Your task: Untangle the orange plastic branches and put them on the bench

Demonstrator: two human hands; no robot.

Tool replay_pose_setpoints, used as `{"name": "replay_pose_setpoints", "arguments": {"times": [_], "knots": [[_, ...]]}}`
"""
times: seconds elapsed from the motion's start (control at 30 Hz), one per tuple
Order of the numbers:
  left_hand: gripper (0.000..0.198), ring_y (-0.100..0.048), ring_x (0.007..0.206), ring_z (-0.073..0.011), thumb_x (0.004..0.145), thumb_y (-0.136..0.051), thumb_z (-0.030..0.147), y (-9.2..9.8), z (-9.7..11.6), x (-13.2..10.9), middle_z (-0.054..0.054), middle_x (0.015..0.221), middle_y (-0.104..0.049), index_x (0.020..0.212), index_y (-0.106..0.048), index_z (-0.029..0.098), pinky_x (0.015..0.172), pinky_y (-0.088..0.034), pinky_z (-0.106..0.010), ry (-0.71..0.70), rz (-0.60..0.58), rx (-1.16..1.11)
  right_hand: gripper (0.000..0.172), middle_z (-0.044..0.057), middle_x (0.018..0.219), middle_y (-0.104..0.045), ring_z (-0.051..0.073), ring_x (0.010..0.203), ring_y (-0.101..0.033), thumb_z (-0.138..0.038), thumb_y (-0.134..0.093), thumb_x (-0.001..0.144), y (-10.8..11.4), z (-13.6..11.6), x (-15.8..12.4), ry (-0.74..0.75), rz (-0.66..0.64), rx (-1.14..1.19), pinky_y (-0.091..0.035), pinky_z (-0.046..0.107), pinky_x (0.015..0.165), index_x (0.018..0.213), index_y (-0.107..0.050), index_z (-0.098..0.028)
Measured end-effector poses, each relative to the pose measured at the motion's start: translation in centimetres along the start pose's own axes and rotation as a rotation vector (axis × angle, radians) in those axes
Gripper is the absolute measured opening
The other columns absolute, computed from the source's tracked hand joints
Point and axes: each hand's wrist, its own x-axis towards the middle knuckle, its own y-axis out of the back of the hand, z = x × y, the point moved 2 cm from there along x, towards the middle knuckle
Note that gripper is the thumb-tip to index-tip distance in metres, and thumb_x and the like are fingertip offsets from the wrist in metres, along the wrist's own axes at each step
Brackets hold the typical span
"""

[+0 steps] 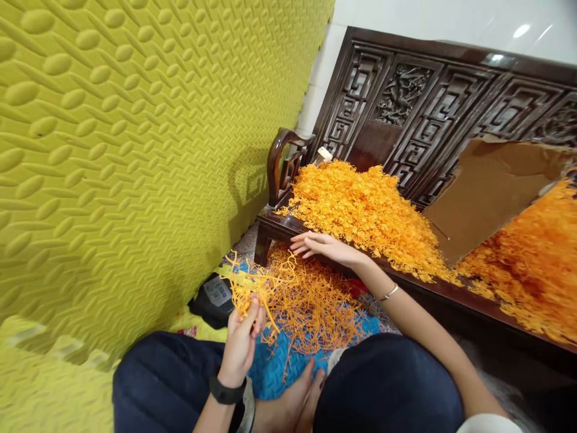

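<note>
My left hand (243,340), with a dark band at its wrist, is closed around a bunch of thin orange branching stems (246,291) with small frilly pieces among them. Stretched out at the bench's front edge is my right hand (325,248), its fingers extended and nothing visible in them. Just beyond it, a big heap of small orange flower-like pieces (360,204) lies on the dark wooden bench (282,221). Below both hands, a tangled pile of bare orange stems (315,300) spreads over the floor.
A yellow textured foam wall (135,150) rises on the left. A cardboard sheet (496,186) stands on the bench between the heap and more orange pieces (532,258). A black item (214,300) lies on the floor near a blue mat (270,373). My knees flank the stem pile.
</note>
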Motion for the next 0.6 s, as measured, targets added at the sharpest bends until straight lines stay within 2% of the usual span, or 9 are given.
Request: {"name": "replay_pose_setpoints", "arguments": {"times": [0.1,0.17,0.23,0.33,0.4,0.43,0.5,0.6], "knots": [[0.037,-0.022,0.040,-0.0031,0.066,-0.074,0.047,0.4,0.1,0.0,0.011,0.041,-0.032,0.073,-0.055,0.015,0.043,-0.025,-0.016,0.017,0.007,-0.024,0.046,0.012,0.112,-0.062,0.014,0.091,-0.064,-0.047,-0.050,0.086,-2.1,0.4,0.2,-0.075,-0.099,0.069,-0.052,0.029,0.077,0.121,-0.050,-0.016],[0.037,-0.022,0.040,-0.0032,0.067,-0.074,0.046,0.7,0.1,0.0,0.011,0.041,-0.031,0.073,-0.055,0.015,0.042,-0.024,-0.016,0.017,0.011,-0.030,0.048,0.011,0.103,-0.064,0.014,0.078,-0.065,-0.046,-0.053,0.084,-2.6,0.6,0.2,-0.123,-0.147,0.084,-0.052,0.029,0.068,0.120,-0.049,-0.015],[0.037,-0.022,0.041,-0.0035,0.068,-0.073,0.046,0.8,0.1,0.1,0.011,0.042,-0.031,0.073,-0.053,0.015,0.041,-0.022,-0.016,0.013,0.015,-0.024,0.045,0.010,0.096,-0.065,0.014,0.074,-0.065,-0.043,-0.057,0.082,-2.5,0.5,0.2,-0.124,-0.136,0.034,-0.051,0.029,0.066,0.116,-0.052,-0.013],[0.035,-0.022,0.041,-0.0041,0.072,-0.069,0.045,0.8,0.1,0.2,0.011,0.043,-0.032,0.072,-0.050,0.016,0.041,-0.019,-0.017,-0.011,0.003,0.030,0.036,0.011,0.106,-0.061,0.018,0.092,-0.061,-0.035,-0.063,0.078,-2.1,-0.6,0.0,0.030,0.101,-0.187,-0.049,0.032,0.078,0.108,-0.057,-0.015],[0.034,-0.023,0.041,-0.0042,0.075,-0.066,0.046,0.8,0.0,0.3,0.010,0.043,-0.032,0.070,-0.051,0.016,0.042,-0.019,-0.018,-0.040,-0.009,0.107,0.030,0.010,0.114,-0.057,0.020,0.105,-0.055,-0.030,-0.064,0.078,-2.2,-2.0,-0.6,0.221,0.288,-0.354,-0.045,0.036,0.088,0.105,-0.060,-0.017],[0.034,-0.025,0.041,-0.0043,0.075,-0.065,0.046,0.8,-0.1,0.3,0.010,0.043,-0.033,0.070,-0.052,0.015,0.042,-0.020,-0.018,-0.054,-0.011,0.150,0.026,0.009,0.114,-0.057,0.020,0.109,-0.053,-0.029,-0.063,0.079,-2.5,-2.7,-0.9,0.318,0.336,-0.412,-0.043,0.037,0.092,0.103,-0.060,-0.018],[0.034,-0.028,0.042,-0.0045,0.075,-0.064,0.046,0.7,-0.4,0.3,0.009,0.044,-0.035,0.073,-0.056,0.014,0.044,-0.022,-0.018,-0.068,-0.014,0.226,0.019,0.007,0.109,-0.059,0.018,0.108,-0.053,-0.026,-0.059,0.083,-3.4,-4.0,-1.5,0.454,0.306,-0.453,-0.040,0.037,0.096,0.101,-0.061,-0.020],[0.036,-0.031,0.042,-0.0060,0.075,-0.064,0.048,0.7,-0.7,0.2,0.009,0.043,-0.037,0.082,-0.061,0.013,0.044,-0.026,-0.019,-0.052,-0.042,0.306,0.020,0.006,0.106,-0.062,0.016,0.103,-0.056,-0.024,-0.050,0.089,-4.7,-4.7,-1.7,0.453,0.128,-0.423,-0.043,0.035,0.094,0.104,-0.062,-0.020]]}}
